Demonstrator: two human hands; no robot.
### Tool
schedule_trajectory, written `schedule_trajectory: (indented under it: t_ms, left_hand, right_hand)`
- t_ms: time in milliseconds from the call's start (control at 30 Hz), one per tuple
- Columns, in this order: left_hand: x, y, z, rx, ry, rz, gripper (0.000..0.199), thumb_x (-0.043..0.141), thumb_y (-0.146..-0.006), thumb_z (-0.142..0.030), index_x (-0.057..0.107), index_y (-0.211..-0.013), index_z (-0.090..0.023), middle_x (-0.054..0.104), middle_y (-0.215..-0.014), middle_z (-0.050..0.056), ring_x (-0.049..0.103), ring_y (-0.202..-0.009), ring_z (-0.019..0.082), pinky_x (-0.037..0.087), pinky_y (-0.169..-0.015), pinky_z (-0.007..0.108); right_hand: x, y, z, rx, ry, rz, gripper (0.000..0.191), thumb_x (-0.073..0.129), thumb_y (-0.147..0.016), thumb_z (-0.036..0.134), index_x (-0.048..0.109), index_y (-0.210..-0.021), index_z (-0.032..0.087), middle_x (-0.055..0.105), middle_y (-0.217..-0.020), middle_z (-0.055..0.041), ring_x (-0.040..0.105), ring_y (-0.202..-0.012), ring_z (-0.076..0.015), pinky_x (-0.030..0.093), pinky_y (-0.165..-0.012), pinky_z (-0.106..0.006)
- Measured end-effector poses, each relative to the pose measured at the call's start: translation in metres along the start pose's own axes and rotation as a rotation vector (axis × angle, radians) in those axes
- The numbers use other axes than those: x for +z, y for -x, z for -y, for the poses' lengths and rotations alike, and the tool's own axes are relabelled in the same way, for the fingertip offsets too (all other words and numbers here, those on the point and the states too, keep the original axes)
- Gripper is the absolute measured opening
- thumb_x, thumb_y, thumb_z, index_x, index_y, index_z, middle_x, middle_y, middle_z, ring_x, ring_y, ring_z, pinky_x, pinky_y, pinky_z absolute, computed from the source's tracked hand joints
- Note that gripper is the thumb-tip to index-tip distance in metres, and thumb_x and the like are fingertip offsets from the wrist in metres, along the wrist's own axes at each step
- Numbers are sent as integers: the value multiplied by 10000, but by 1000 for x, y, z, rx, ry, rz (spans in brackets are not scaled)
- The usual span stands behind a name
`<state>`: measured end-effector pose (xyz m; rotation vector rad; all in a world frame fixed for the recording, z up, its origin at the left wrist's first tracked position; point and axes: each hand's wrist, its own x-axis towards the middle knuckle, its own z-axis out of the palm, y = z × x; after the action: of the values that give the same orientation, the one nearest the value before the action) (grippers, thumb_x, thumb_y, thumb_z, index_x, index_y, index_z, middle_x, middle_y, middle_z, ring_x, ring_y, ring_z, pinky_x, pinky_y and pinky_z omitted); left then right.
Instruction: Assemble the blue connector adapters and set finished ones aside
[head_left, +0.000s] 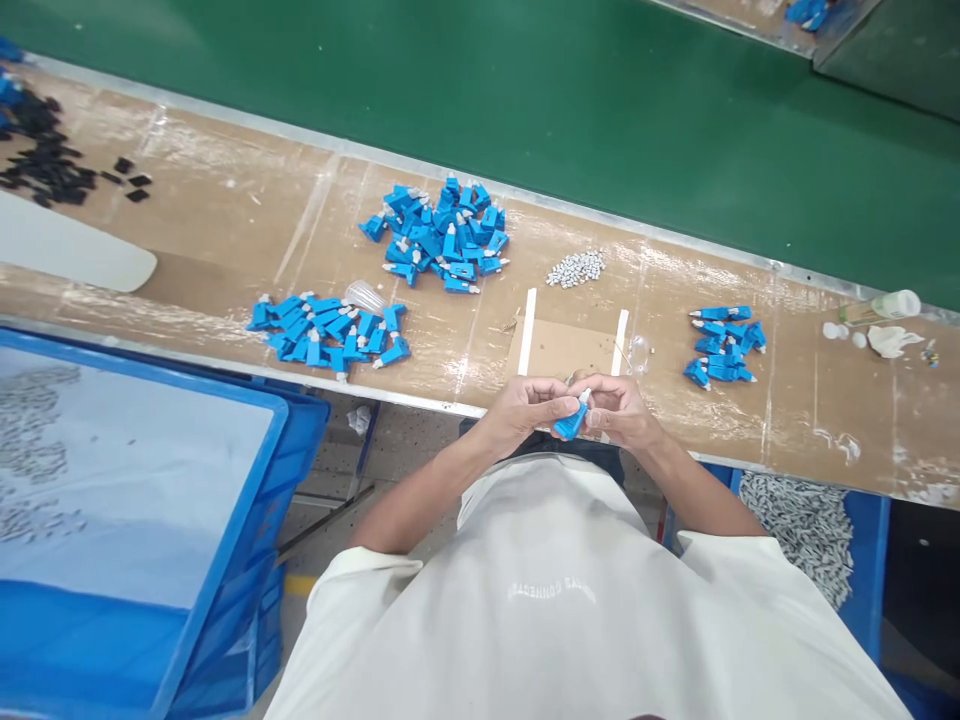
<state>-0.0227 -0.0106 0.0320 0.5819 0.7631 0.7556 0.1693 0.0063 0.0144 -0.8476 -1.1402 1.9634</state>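
A blue part with a white tip is between my two hands at the table's front edge. My left hand has its fingers closed on the part's left side. From the right, the fingers of my right hand are closed by the white tip. Just beyond the hands lies a cardboard piece with white strips at its sides. A small heap of whitish pieces sits behind it. Blue parts lie in a large pile, a front-left pile and a smaller right pile.
Black pieces lie at the far left, near a pale panel. A blue crate stands at lower left, a bin of grey pieces at lower right. A clear bottle lies at the right. A green surface runs behind the table.
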Motion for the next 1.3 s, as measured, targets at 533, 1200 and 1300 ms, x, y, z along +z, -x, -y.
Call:
schedule_trajectory:
  t_ms: [533,1200,1300]
  left_hand:
    - [-5,-6,8,-326,463,6,94,727,-726,-185,644,-714,-142,551,-611,25,519,-538,97,444,-463,173]
    - [-76,-59,-101,499,-539,-757,140,669,-917,-272,685,-886,-137,662,-755,-22,601,-671,91,475,-694,220]
    - [-101,-77,-151,534,-902,-938,163,593,-971,-261,674,-920,-129,639,-766,-24,609,-779,124,414,-758,252]
  right_hand:
    - [24,3,34,-166,354,-24,547,800,-849,507,702,-1264,165,559,-756,21,583,-701,-118,506,-655,-241]
    - [-21,23,45,-420,612,-352,344,755,-869,440,778,-1140,230,596,-713,-2,558,-637,-144,476,-546,-260]
    - [-25,30,39,-323,605,-351,334,774,-839,453,798,-1059,203,599,-683,9,542,-572,-121,469,-512,-245]
